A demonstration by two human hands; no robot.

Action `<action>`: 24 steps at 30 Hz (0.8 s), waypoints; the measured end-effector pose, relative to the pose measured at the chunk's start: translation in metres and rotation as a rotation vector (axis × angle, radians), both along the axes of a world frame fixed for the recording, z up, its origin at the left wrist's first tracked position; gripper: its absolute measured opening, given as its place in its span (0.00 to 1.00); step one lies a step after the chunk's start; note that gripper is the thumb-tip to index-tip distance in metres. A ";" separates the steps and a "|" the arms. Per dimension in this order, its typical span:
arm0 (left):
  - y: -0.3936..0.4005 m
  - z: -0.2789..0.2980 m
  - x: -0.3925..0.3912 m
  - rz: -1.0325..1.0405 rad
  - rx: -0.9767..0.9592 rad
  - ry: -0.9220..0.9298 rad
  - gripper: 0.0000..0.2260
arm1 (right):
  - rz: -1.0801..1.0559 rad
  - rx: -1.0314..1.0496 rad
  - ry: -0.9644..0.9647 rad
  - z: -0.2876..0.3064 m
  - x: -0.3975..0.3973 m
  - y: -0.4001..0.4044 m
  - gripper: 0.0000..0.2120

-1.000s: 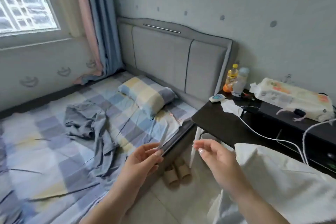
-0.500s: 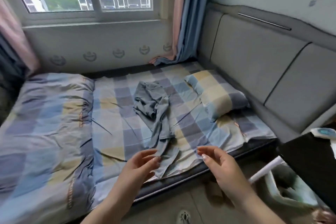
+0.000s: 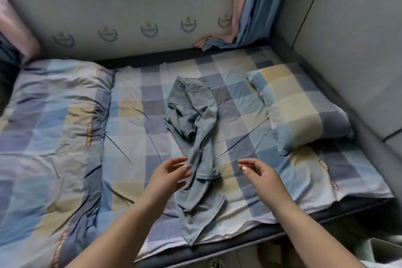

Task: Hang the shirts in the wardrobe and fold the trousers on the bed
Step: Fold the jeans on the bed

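Crumpled grey-blue cotton trousers [image 3: 196, 137] lie lengthwise mid-bed on the blue-and-yellow checked sheet [image 3: 139, 128], flanked by the left hand [image 3: 168, 175] and right hand [image 3: 258, 173], whose loosely spread fingers hold nothing, apparently poised to gather the cloth for folding.

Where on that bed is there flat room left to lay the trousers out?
Flat checked sheet lies free between the folded checked quilt and the crumpled grey-blue trousers, and a narrower strip between the trousers and the checked pillow. The middle is crowded, with the left hand and right hand either side of the trousers.
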State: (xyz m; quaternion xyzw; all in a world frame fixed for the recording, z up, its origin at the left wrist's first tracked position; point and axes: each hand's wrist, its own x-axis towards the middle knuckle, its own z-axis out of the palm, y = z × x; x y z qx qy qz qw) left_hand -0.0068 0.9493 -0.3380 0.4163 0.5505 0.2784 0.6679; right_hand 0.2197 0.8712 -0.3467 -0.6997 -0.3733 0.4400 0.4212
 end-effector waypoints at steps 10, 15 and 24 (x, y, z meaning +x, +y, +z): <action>0.152 -0.174 0.036 0.004 -0.084 0.180 0.07 | 0.087 -0.123 -0.057 -0.182 0.029 0.176 0.06; 0.186 -0.309 0.045 -0.015 -0.086 0.316 0.08 | 0.153 -0.224 -0.167 -0.311 0.036 0.216 0.13; 0.263 -0.449 0.106 -0.091 0.200 0.373 0.30 | 0.160 -0.186 -0.158 -0.443 0.048 0.266 0.25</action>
